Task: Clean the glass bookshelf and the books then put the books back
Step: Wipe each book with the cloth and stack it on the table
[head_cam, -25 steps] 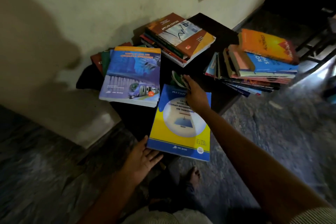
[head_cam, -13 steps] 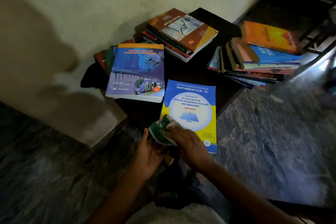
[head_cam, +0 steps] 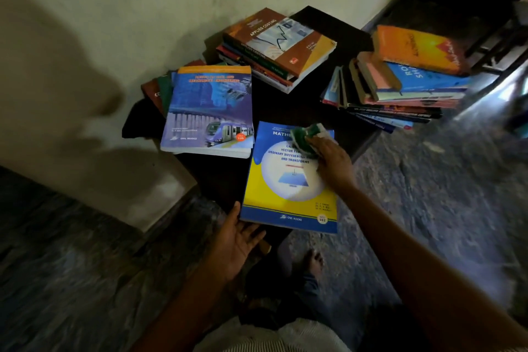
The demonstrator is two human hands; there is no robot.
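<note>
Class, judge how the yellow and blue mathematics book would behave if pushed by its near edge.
The mathematics book looks thin and soft-covered, so probably light and bendy. Its glossy cover may slide easily. It overhangs the dark table, so it might tip off.

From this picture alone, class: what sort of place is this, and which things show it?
Probably a room in a home. Textbooks lie stacked on a low dark table against a plastered wall, over a mottled stone floor. The right hand wipes the mathematics book with a green cloth.
</note>
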